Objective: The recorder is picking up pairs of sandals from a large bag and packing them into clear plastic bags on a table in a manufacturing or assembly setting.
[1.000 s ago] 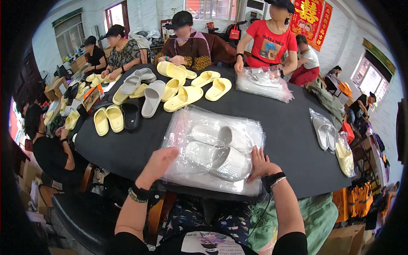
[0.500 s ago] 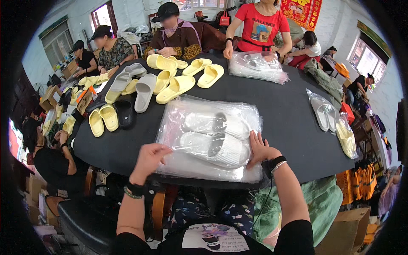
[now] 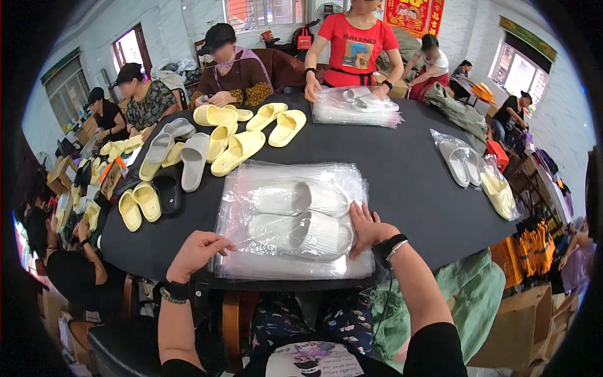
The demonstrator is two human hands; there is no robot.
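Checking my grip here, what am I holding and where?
Left hand pinches the near-left edge of the clear plastic bag of white foam slippers; right hand rests on its right side.

White slippers (image 3: 300,217) lie in clear plastic bags (image 3: 292,267) on a black table (image 3: 402,182), beside yellow slippers (image 3: 239,146).

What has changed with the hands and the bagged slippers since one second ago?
The left hand drew back from over the pile to the near left edge of the clear bags and now pinches it. The right hand stayed flat on the bags beside the near white slipper. Both white slippers and the bag pile kept their places.
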